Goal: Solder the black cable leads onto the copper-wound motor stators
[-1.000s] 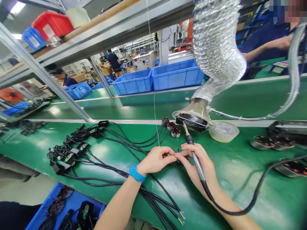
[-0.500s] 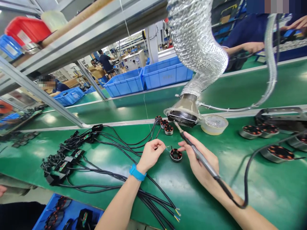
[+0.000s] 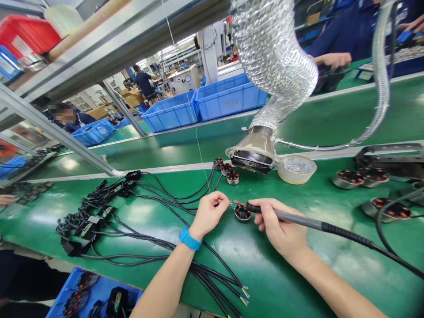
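Note:
My right hand [image 3: 281, 227] is closed round the handle of a soldering iron [image 3: 298, 218], whose tip reaches left to the wire ends beside my left hand. My left hand [image 3: 212, 212], with a blue wristband [image 3: 189, 239], pinches thin wires [image 3: 231, 203]; the cable behind them is mostly hidden by the hand. Just under the iron's tip, a round motor stator [image 3: 243, 213] with dark and copper-coloured windings rests on the green bench [image 3: 265, 274]. Three similar stators [image 3: 232, 177] lie farther back, with black cables running to them.
A fume hood [image 3: 253, 152] on a silver duct hangs behind my hands, beside a round tub [image 3: 296, 169]. Black cables [image 3: 142, 238] spread at left. More stators [image 3: 347, 179] and a dark metal stand [image 3: 387, 161] are at right. Blue bins [image 3: 232, 99] and other people are beyond.
The soldering iron has swung down from the fume hood to the wires at my left hand, its handle now flatter. My right hand turned with it; my left hand has barely moved.

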Available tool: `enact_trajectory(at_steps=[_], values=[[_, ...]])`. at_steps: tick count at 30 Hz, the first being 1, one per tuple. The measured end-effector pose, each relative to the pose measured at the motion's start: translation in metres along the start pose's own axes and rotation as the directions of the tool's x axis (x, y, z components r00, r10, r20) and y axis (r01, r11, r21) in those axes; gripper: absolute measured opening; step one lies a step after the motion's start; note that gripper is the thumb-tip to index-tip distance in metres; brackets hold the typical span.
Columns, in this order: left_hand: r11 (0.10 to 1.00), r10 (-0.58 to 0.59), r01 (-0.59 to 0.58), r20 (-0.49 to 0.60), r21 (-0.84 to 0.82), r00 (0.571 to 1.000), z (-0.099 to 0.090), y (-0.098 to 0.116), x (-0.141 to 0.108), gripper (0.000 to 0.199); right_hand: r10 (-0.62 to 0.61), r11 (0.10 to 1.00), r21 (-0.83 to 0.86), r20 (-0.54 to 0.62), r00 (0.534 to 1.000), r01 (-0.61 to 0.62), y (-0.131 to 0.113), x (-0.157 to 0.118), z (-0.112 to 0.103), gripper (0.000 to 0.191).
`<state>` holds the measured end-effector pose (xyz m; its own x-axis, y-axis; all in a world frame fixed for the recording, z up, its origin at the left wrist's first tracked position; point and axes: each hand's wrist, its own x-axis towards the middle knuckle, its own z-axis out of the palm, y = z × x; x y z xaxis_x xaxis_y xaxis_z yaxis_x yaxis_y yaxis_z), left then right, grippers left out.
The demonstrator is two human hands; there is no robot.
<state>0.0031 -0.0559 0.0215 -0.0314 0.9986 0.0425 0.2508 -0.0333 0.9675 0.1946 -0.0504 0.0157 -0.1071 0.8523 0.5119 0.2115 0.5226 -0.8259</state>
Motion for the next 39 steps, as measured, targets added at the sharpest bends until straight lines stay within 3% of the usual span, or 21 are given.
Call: enact_trajectory(at_steps=[14, 21, 39], values=[[1.0, 0.011, -0.011, 0.001, 0.025, 1.0, -0.0001, -0.0025, 0.0006, 0.018, 0.03, 0.999, 0.025, 0.017, 0.999, -0.031, -0.0045, 0.0015, 0.0016, 0.032], [1.0, -0.001, 0.001, 0.007, 0.019, 1.0, 0.0, -0.0011, 0.0009, 0.019, 0.095, 0.99, 0.105, -0.042, 0.995, -0.091, -0.0014, -0.001, 0.0014, 0.031], [1.0, 0.01, -0.01, 0.012, 0.018, 1.0, -0.0002, -0.0041, 0.0024, 0.017, 0.012, 1.0, 0.018, -0.048, 0.999, -0.011, -0.0055, 0.0, 0.0008, 0.027]])
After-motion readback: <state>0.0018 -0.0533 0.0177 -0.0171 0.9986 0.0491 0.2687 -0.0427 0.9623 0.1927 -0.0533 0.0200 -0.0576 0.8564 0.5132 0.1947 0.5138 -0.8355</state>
